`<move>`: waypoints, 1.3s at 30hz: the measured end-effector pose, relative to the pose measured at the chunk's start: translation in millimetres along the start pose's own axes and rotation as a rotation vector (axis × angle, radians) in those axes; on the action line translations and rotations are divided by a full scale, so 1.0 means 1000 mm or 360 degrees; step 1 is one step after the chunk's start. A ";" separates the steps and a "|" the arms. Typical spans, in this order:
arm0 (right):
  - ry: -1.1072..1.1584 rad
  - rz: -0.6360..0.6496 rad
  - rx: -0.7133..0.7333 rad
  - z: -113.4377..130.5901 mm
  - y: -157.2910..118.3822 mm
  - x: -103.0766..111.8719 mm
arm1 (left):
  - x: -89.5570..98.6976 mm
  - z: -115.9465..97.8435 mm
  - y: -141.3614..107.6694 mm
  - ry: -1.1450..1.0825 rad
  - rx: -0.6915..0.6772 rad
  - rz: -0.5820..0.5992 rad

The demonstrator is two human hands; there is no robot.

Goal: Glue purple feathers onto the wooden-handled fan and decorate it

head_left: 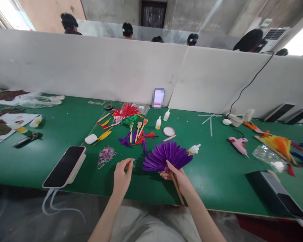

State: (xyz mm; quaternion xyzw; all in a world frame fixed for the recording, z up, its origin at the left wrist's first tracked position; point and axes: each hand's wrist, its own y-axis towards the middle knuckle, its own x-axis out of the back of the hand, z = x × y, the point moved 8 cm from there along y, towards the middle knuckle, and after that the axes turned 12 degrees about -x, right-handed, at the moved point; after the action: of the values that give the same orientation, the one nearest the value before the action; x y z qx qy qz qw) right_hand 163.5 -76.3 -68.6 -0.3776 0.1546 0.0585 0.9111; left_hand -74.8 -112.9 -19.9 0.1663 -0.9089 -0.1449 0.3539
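My right hand (pixel 178 178) is closed around the purple feather fan (pixel 168 156), just over the green table (pixel 212 188) in front of me. My thumb is on top and some fingers are hidden under the feathers, so I can't see all of my grip. The fan's brown stick (pixel 177 190) pokes out below my hand, but my hand hides its top part. My left hand (pixel 122 173) is beside the fan, with thumb and pointer nearly together; something tiny may be between them, but I can't tell. The feathers lie over each other, so I can't count them. The screen leaning on the wall (pixel 158 98) is too blurry to read. The wall hides most of the people (pixel 69 23) behind it. The big dark box (pixel 280 195) is hard to make out. Near the middle I count three glue bottles (pixel 158 123), one standing bottle almost behind another, and one by the fan. There are three wooden sticks with wide tops (pixel 139 125), one round lid (pixel 169 131), one pink glue gun (pixel 238 145), one black phone (pixel 64 167) and one heap of colored bits (pixel 106 156).
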 end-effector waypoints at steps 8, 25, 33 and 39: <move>0.0041 -0.0060 0.0006 0.006 -0.003 0.012 | -0.038 -0.020 0.045 0.0343 -0.0239 0.0247; -0.0071 0.0133 0.0112 0.043 0.016 -0.019 | -0.075 0.017 0.097 -0.0344 0.0174 0.0408; 0.0011 0.0270 0.0292 0.072 0.041 -0.047 | -0.032 0.016 0.132 -0.0603 0.0266 -0.0069; 0.0103 0.0238 0.0318 0.073 0.062 -0.035 | -0.035 0.014 0.124 -0.0557 0.0181 -0.0322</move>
State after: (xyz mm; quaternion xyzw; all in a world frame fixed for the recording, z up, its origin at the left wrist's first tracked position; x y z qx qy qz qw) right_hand 134.2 19.5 -50.6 -0.2741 0.2167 0.0985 0.9318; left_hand -85.4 15.3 -3.3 0.2487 -0.9419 -0.1549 0.1644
